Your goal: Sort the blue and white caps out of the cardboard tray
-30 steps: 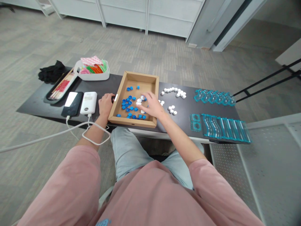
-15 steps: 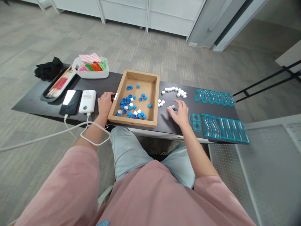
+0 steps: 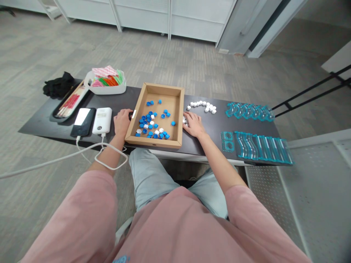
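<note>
A cardboard tray lies before me with several blue hexagonal pieces and a few white ones inside. At its left wall is my left hand, its fingers curled against a small dark thing that I cannot make out. My right hand lies low on the table beside the tray's right wall, fingers stretched out over several white pieces, which it partly hides. Beyond that hand, more white hexagonal pieces form a curved line and a small cluster.
To the right lie clear teal plastic parts: wavy ones, long strips and small squares. Leftward are a phone, a white power bank with cables, a white basket, a black tray and black cloth.
My right hand has moved left from the loose white pieces at mid-table to the tray's right wall; the pieces that were under it are gone from there. My left hand stays put.
</note>
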`<state>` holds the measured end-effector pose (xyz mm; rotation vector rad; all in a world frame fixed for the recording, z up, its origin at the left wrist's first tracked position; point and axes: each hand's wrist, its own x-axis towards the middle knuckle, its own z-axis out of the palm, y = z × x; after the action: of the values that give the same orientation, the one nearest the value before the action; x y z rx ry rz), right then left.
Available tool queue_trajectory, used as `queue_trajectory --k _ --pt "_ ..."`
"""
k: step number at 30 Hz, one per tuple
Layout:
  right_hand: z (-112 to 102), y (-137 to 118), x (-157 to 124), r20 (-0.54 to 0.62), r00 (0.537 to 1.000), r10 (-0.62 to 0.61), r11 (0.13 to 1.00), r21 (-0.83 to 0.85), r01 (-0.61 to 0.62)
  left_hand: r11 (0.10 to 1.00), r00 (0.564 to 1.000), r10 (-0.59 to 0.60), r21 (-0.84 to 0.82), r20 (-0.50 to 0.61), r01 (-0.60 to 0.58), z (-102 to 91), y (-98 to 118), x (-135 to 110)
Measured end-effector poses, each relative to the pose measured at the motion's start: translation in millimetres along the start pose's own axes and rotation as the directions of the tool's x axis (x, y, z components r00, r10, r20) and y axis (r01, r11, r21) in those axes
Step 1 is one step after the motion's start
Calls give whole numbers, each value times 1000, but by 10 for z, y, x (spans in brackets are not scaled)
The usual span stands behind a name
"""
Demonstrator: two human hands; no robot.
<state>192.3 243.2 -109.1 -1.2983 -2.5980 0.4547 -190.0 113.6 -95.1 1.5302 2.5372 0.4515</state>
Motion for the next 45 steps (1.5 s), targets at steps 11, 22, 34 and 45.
queue_trajectory --k 11,22,34,45 --pt "46 -22 -100 -154 982 113 994 31 -109 1000 1000 -2 5 8 2 -1 10 4" --pt "-145 -28 -118 -247 940 235 966 169 -197 1000 999 -6 -20 -36 6 8 41 -21" --pt "-280 -639 307 -223 949 -225 930 241 277 1000 1000 -2 -19 -23 1 22 6 -3" --pt "-241 -50 37 -171 977 -131 960 223 168 999 1000 1 -36 -31 -2 31 0 1"
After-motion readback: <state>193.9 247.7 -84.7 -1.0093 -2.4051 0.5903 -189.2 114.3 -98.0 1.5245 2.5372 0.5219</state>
